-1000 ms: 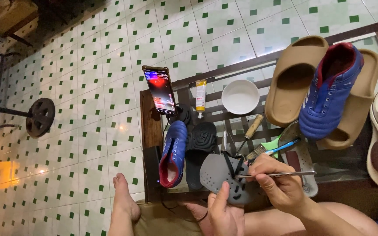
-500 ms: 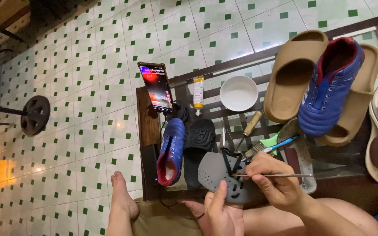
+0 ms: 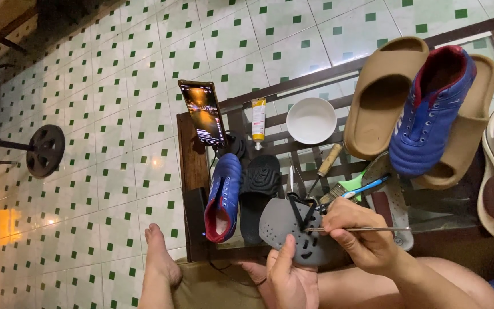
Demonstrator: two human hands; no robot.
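My left hand [image 3: 291, 278] holds a grey perforated insole [image 3: 284, 228] from below, thumb up against its surface. My right hand [image 3: 354, 233] pinches a thin metal needle tool [image 3: 373, 229] that lies level, its tip at the insole where a black thread [image 3: 299, 210] loops. Just left of the insole a blue football boot with a red lining [image 3: 223, 197] lies beside a black studded sole [image 3: 260, 191] on the small table [image 3: 191, 171].
On the table stand a lit phone [image 3: 202, 113], a glue tube [image 3: 258, 119], a white bowl [image 3: 311, 120], a wooden-handled tool [image 3: 327, 162] and a blue brush [image 3: 365, 187]. Tan slides [image 3: 379, 98] carry a second blue boot [image 3: 430, 114]. My bare foot [image 3: 160, 260] rests on the tiled floor; a weight plate [image 3: 46, 150] lies left.
The view has shifted slightly. My hands stay on the insole and needle with little visible movement.
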